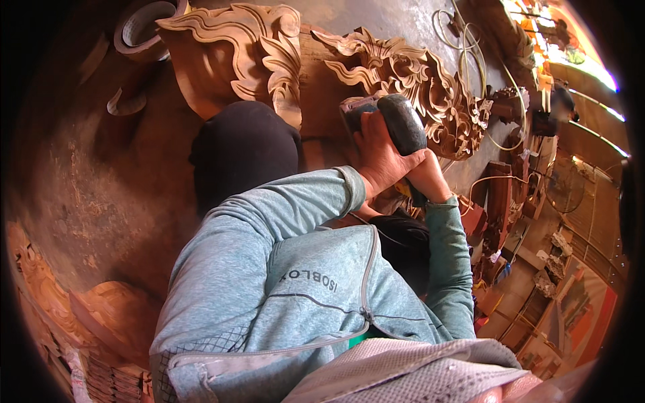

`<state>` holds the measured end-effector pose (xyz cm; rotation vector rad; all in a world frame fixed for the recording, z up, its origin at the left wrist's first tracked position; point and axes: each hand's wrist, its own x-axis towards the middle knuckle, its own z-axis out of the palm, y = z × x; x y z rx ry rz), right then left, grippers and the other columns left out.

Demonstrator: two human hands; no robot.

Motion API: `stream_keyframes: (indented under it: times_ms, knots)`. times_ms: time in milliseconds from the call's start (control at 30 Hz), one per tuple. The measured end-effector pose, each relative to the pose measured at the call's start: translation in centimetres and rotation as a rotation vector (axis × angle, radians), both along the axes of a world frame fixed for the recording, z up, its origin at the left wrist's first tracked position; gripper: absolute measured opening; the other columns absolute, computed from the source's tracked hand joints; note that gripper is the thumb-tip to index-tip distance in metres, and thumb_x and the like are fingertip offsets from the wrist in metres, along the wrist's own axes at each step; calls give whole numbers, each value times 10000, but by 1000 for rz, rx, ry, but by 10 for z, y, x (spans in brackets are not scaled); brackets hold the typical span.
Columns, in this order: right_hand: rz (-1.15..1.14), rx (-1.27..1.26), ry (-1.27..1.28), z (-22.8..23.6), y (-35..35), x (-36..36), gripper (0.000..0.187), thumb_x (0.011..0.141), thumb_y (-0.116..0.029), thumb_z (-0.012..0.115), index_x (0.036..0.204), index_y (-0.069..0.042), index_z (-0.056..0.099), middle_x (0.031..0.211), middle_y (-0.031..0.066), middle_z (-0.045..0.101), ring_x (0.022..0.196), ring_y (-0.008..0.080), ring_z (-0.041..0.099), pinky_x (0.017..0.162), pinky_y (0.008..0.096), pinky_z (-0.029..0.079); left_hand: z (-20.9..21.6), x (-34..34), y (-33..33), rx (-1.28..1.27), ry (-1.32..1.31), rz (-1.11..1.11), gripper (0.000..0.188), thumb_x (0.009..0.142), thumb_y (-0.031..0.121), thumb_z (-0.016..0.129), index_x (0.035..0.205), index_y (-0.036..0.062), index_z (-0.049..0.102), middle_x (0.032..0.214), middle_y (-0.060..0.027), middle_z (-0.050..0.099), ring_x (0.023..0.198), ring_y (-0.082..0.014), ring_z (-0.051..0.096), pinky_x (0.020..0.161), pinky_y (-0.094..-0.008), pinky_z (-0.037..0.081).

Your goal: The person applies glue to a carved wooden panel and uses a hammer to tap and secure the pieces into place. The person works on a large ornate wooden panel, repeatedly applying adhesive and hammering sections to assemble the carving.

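While L hand (384, 153), R hand (430, 177) round pwr tool (402, 124), carving (433, 91) behind, 2nd carving (279, 64) L.

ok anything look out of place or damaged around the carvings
Nothing looks plainly broken or spilled. The untidiest spot is the pale cord beside the openwork carving: it lies in loose, uneven loops rather than neatly coiled. Fine cracks would be too small to tell.

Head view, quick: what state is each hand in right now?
Left hand: closed on the dark power tool, gripping its body.
Right hand: closed on the same tool, beside the left; its fingers are mostly hidden.
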<state>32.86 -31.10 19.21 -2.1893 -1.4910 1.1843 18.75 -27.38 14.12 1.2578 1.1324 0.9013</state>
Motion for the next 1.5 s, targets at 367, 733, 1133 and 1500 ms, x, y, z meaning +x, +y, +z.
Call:
stream_keyframes:
  times_ms: [367,733,1133,1500]
  knots:
    - [-1,32,-160,11,67,-24,241,840,-206,691,950,8,704,768,112,706,722,140,659,626,351,525,-16,7,55,112,-139,173,963,578,405,902,1298,37,379,1182,-182,476,1135,-390,482,939,-567,399]
    - [220,-1,-171,25,111,-38,261,843,-198,698,1027,-13,707,851,139,730,834,189,705,714,373,549,-9,-2,75,169,-99,398,881,642,366,927,1224,-20,389,1139,-167,466,1083,-306,515,942,-447,441]
    - [295,-68,-285,28,128,-38,337,836,-238,735,1098,-32,691,919,139,737,861,202,712,752,363,549,-12,1,81,128,-182,453,953,601,428,908,1255,-18,379,1160,-201,437,1101,-380,498,903,-515,438]
    - [319,1,-259,22,126,-30,321,829,-247,718,1068,-33,701,878,164,730,851,222,722,723,380,548,-9,0,79,134,-128,454,835,673,355,906,1202,-23,382,1137,-181,458,1067,-297,505,926,-430,436]
